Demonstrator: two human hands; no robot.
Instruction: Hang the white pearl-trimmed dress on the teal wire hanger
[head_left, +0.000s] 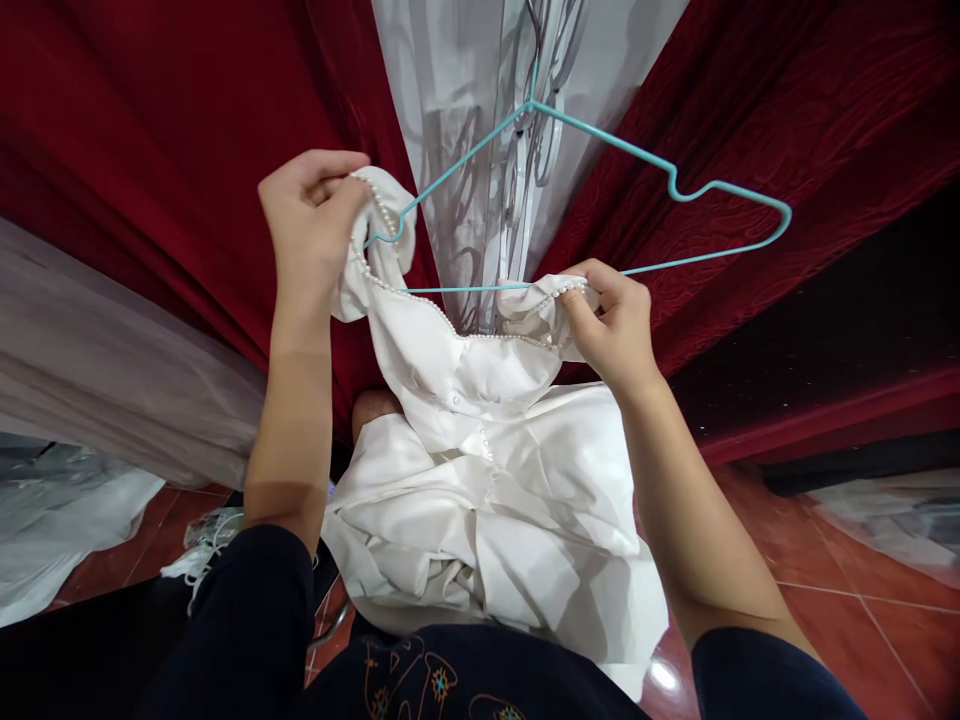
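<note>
A white dress [480, 380] with pearl-beaded edging along its neckline drapes down over my lap. My left hand [315, 215] pinches the puffed left sleeve by its beaded edge, and one end of a turquoise hanger [600, 132] pokes through that sleeve. With thumb and fingers, my right hand [611, 315] grips the other sleeve just below the hanger's bottom bar. The hanger's right end sticks out bare, beyond the dress. Its hook goes up toward a white metal frame, and how it hangs there is hard to make out.
Dark red drapes [187, 120] hang on both sides of the white ornamental metal frame [517, 190]. Sheer white fabric [120, 350] hangs at the left. Red tiles [862, 630] cover the floor, and a small clear packet with white strings [210, 540] lies at lower left.
</note>
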